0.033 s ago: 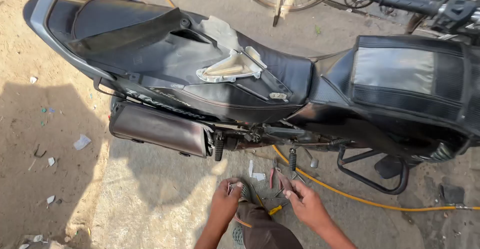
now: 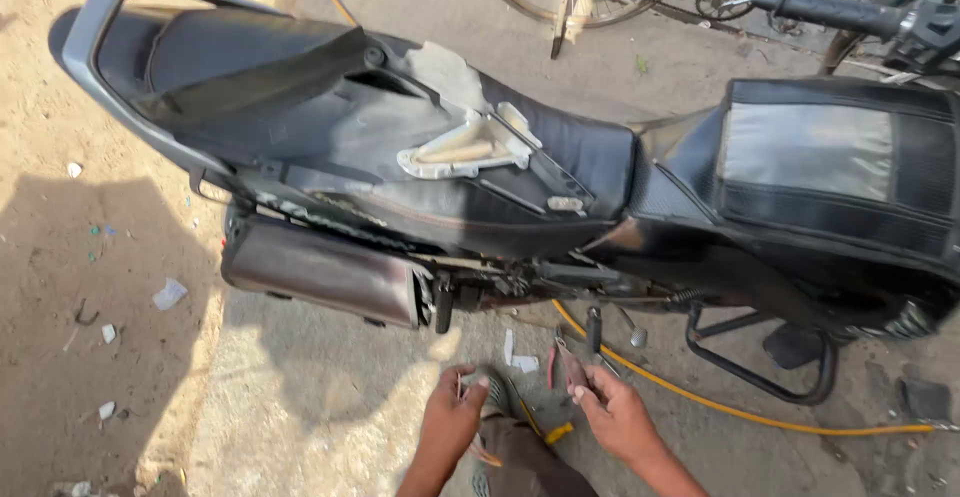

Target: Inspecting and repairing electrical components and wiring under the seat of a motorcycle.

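Pliers [image 2: 562,365] sit in our right hand [image 2: 612,417], fingers [image 2: 590,389] curled shut around the reddish handles, the long axis running up and away from us, nose toward the motorcycle [image 2: 560,177]. Our left hand [image 2: 452,419] hangs low beside it, fingers pinched together on something thin near the thumb; we cannot tell what. Both hands hover over the concrete floor [image 2: 300,397], just below the dark exhaust muffler [image 2: 320,272]. A yellow hose [image 2: 720,407] runs across the ground to the right.
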